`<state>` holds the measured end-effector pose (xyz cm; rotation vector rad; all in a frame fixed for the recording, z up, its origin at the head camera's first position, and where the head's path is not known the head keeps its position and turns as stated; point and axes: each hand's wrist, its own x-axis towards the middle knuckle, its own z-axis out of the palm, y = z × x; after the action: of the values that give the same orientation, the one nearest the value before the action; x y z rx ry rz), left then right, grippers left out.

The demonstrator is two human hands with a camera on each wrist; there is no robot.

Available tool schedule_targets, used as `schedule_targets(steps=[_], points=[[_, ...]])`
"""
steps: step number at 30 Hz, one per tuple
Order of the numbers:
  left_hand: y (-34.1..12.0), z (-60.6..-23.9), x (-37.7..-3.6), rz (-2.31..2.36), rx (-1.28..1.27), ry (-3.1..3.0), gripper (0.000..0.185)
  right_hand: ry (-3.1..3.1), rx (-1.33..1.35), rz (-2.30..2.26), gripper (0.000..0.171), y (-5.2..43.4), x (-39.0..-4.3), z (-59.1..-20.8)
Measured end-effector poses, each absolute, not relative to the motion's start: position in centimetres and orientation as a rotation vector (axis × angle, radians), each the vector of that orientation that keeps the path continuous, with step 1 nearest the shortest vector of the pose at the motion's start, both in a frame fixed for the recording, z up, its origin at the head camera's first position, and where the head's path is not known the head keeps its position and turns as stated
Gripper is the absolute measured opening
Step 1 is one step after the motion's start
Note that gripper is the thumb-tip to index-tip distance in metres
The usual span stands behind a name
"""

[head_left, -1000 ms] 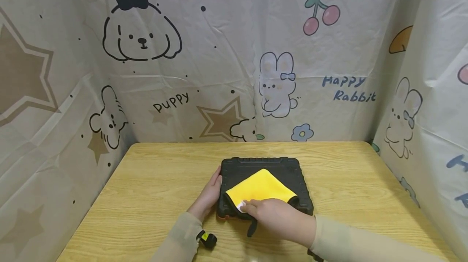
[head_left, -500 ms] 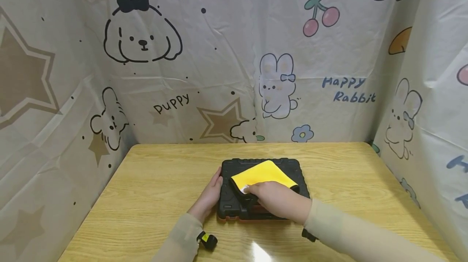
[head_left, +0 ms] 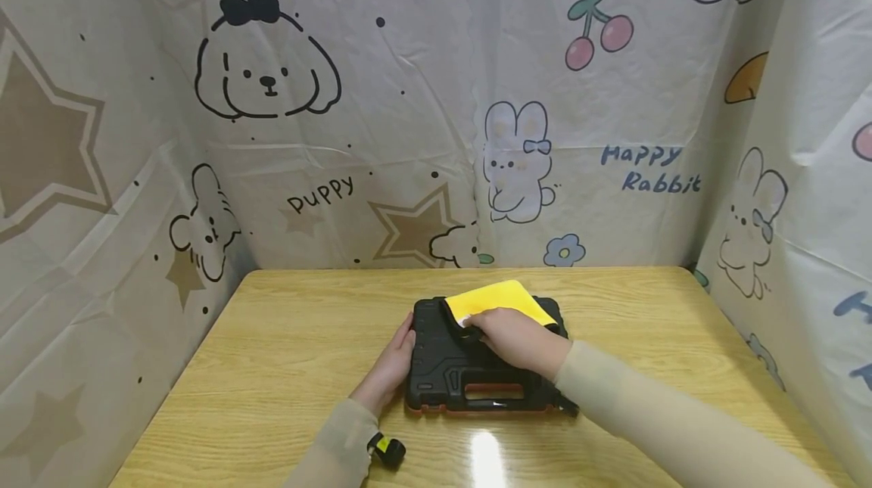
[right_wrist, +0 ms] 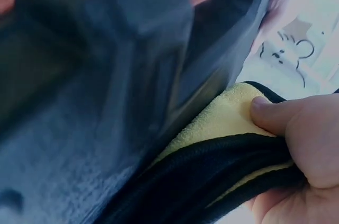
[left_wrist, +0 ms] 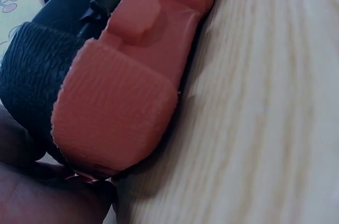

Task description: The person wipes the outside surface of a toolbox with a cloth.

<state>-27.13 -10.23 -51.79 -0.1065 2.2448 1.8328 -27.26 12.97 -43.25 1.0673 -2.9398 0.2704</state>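
A black plastic tool case [head_left: 436,367] with a handle and an orange-red base [left_wrist: 116,107] lies flat on the wooden table. Along its left side rests my left hand [head_left: 388,367], fingers fairly straight against the edge. My right hand [head_left: 521,338] pinches a folded yellow cleaning cloth [head_left: 500,297] with dark edging over the far part of the lid. In the right wrist view, the thumb presses on the yellow face of the cloth, and its dark folds lie against the case. My right hand's other fingers are mostly hidden under the cloth.
The wooden table [head_left: 286,367] extends around the case, with its far edge against a printed curtain [head_left: 409,94]. Curtains also hang at both sides. A black wrist camera [head_left: 388,450] is strapped at the left sleeve.
My right hand has slid the cloth away from me over the lid, from the near edge to the far part, uncovering the handle. My left hand and the case have stayed put.
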Motion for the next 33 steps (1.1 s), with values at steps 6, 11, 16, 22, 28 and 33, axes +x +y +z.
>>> schedule_targets(steps=[6, 11, 16, 22, 28, 33], points=[[-10.4, -52.0, -27.1, 1.831, -0.092, 2.249, 0.056, -2.979, 0.986, 0.322, 0.028, 12.9, -28.6, -43.3], [-10.3, -51.9, -27.1, 1.835, -0.084, 2.250, 0.056, -2.981, 0.954, 0.323, 0.028, 13.0, -29.3, -43.3], [-10.3, -51.8, -27.1, 1.829, -0.083, 2.257, 0.056, -2.991, 0.905, 0.305, 0.028, 13.0, -29.9, -43.1], [-10.4, -51.8, -27.0, 1.826, -0.085, 2.256, 0.056, -3.009, 0.848, 0.317, 0.027, 13.2, -30.5, -43.0], [-10.4, -51.8, -27.1, 1.816, -0.094, 2.252, 0.056, -2.995, 0.859, 0.289, 0.025, 13.5, -30.9, -42.8], [-10.4, -51.9, -27.1, 1.814, -0.097, 2.249, 0.056, -2.990, 0.883, 0.241, 0.025, 13.7, -31.3, -42.8]])
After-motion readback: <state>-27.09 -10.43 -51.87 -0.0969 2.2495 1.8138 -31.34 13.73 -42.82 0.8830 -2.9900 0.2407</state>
